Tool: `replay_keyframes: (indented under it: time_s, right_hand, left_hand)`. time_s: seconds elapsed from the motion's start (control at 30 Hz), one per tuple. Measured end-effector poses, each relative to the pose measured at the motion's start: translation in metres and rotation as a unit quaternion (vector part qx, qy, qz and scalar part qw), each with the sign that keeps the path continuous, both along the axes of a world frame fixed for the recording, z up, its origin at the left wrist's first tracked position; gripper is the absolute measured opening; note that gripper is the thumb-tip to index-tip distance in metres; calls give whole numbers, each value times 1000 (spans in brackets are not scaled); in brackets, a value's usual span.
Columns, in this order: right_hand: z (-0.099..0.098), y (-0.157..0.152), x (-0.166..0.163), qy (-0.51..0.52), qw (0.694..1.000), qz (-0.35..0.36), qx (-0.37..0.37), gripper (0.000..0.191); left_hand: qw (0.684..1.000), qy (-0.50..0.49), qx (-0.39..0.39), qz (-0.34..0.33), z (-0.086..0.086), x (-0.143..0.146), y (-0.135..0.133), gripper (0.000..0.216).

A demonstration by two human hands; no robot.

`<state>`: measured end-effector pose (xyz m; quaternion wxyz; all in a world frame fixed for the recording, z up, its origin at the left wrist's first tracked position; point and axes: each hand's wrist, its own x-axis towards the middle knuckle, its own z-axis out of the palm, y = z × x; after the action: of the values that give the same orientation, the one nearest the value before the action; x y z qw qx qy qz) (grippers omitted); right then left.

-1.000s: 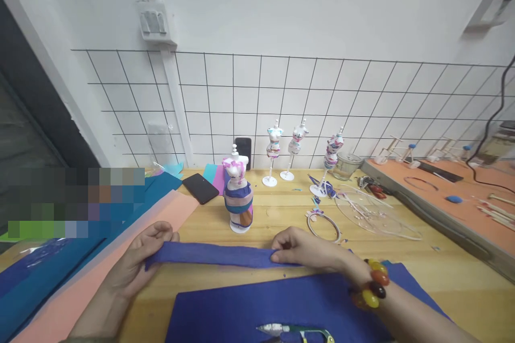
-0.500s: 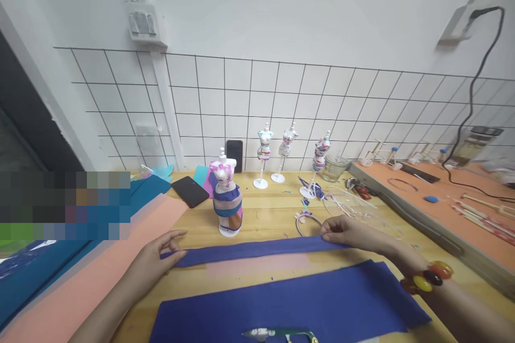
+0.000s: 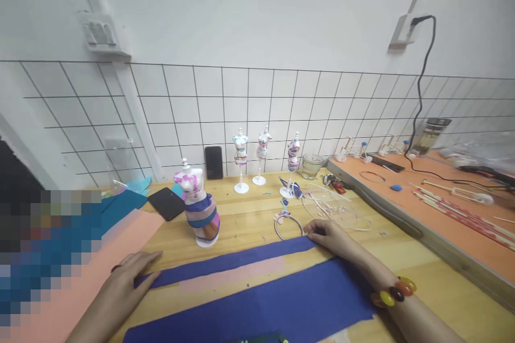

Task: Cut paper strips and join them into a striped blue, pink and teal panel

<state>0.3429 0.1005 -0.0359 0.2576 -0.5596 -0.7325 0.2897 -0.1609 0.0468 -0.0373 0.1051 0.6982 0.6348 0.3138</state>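
Note:
A narrow strip of blue fabric (image 3: 233, 260) lies slantwise across the wooden table. At its left end rests my left hand (image 3: 127, 280), fingers stretched and thumb apart, touching the strip. My right hand (image 3: 332, 240) pinches the strip's right end, close to a metal ring (image 3: 277, 228). Just below the strip lies a pale pink strip (image 3: 241, 274). Nearer me is a wide piece of blue fabric (image 3: 253, 300), with a dark green tool (image 3: 270, 338) on it, mostly cut off by the frame. Behind the strip stands a small dress form (image 3: 201, 209) wrapped in coloured bands.
Several slim mannequins on stands (image 3: 240, 158) line the back, with a phone (image 3: 213, 163) leaning on the wall and a glass jar (image 3: 310, 166). A black tablet-like slab (image 3: 166, 203) and peach sheets (image 3: 132, 230) lie left. An orange-topped surface (image 3: 422, 171) with sticks is right.
The view has turned right and up, so everything appears shifted left. My left hand's fingers have spread out at the strip's end. The green tool has slid mostly out of view.

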Motion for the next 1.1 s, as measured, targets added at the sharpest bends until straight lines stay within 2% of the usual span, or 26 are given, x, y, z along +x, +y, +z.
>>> replay_keyframes:
  time_s: [0.07, 0.13, 0.23, 0.3, 0.4, 0.47, 0.53, 0.63, 0.77, 0.83, 0.9, 1.0, 1.1]
  right_hand:
    - [1, -2, 0, -12, 1000, -1, 24, 17]
    - [4, -5, 0, -24, 998, -6, 56, 16]
    - [17, -16, -7, -41, 991, -14, 124, 20]
    - [27, -32, -24, -47, 987, 11, 156, 17]
    - [39, -68, -63, -51, 977, 125, 162, 15]
    - [39, -90, -90, -84, 949, 259, 162, 7]
    - [35, -106, -108, -152, 919, 314, 186, 6]
    - [29, -114, -112, -184, 923, 305, 146, 3]
    - [28, -104, -87, -74, 948, 307, 40, 9]
    - [29, -91, -71, -33, 966, 255, 6, 10]
    - [29, -71, -54, -22, 984, 178, 15, 16]
    - [26, -42, -32, -35, 994, 103, 30, 30]
    - [18, -24, -16, -65, 996, 56, 24, 26]
  left_hand:
    - [997, 37, 66, -6, 10, 15, -5, 32]
    - [993, 53, 91, -47, 23, 42, -15, 28]
    - [978, 92, 12, -188, 37, 95, -35, 21]
    - [963, 123, -26, -240, 40, 127, -46, 21]
    - [947, 158, -98, -263, 34, 154, -51, 20]
    - [945, 159, -133, -251, 28, 160, -50, 24]
    - [950, 141, -156, -232, 23, 162, -47, 31]
    - [956, 103, -178, -209, 18, 162, -44, 39]
    - [955, 81, -209, -196, 17, 163, -41, 35]
    - [952, 88, -224, -189, 20, 166, -40, 26]
    - [950, 96, -235, -180, 24, 170, -39, 18]
    - [952, 109, -233, -168, 30, 178, -41, 13]
    - [950, 137, -216, -180, 35, 181, -47, 12]
